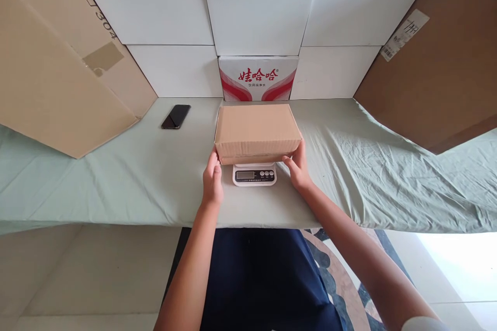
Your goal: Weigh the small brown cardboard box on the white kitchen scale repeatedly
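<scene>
A closed brown cardboard box (258, 130) rests on a small white digital scale (254, 175) whose display faces me. My left hand (213, 180) touches the box's near left corner with its fingers on the side wall. My right hand (298, 166) holds the near right corner the same way. The box covers most of the scale's platform; only the front strip with the display and buttons shows. Both stand on a table under a pale green cloth (349, 176).
A black phone (176, 116) lies on the cloth to the left. A white carton with red print (258, 78) stands behind the box against white panels. Large brown cardboard sheets lean at the left (58, 77) and right (438, 72).
</scene>
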`<state>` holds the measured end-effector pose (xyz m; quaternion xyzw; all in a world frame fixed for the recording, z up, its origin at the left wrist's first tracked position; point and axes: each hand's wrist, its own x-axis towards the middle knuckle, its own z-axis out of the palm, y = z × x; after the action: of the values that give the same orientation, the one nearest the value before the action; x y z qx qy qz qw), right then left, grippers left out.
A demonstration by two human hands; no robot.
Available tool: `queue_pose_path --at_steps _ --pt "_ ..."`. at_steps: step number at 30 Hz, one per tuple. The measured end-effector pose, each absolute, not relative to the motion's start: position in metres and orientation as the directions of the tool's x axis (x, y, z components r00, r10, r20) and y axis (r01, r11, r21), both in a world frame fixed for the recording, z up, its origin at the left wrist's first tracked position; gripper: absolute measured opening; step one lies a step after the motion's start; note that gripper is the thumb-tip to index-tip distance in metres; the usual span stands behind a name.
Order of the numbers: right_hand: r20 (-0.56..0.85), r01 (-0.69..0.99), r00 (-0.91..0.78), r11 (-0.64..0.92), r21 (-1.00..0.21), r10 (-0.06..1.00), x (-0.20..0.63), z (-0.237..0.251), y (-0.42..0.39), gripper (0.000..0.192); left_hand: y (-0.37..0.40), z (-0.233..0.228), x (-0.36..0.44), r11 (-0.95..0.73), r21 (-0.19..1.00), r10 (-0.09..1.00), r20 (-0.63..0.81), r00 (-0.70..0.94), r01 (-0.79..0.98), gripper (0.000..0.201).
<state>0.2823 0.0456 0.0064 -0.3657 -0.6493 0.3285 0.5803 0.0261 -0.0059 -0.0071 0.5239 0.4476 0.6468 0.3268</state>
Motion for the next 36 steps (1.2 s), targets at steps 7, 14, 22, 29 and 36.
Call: queue_pose_path --at_steps 7,14,22,29,36 --pt "0.516 0.096 -0.044 0.518 -0.85 0.856 0.2826 0.0044 0.0467 0.078 -0.0024 -0.0064 0.0248 -0.351 0.935 0.906 0.355 -0.231 0.057 0.073" --pt "0.525 0.108 -0.046 0.526 -0.843 0.85 0.2829 0.0027 0.0468 0.077 0.0021 -0.007 0.024 -0.362 0.93 0.905 0.367 -0.214 0.062 0.073" --pt "0.524 0.11 -0.035 0.524 -0.844 0.851 0.2827 0.0026 0.0477 0.076 0.0004 -0.0058 0.0236 -0.364 0.929 0.907 0.369 -0.204 0.061 0.074" --pt "0.52 0.126 -0.018 0.517 -0.846 0.854 0.2824 0.003 0.0465 0.078 0.0015 -0.0048 0.0236 -0.394 0.919 0.897 0.391 -0.208 0.028 0.075" --pt "0.54 0.2 0.167 0.508 -0.838 0.825 0.2895 0.0061 0.0454 0.073 -0.0005 -0.0032 0.0202 -0.419 0.904 0.863 0.365 -0.35 -0.088 0.073"
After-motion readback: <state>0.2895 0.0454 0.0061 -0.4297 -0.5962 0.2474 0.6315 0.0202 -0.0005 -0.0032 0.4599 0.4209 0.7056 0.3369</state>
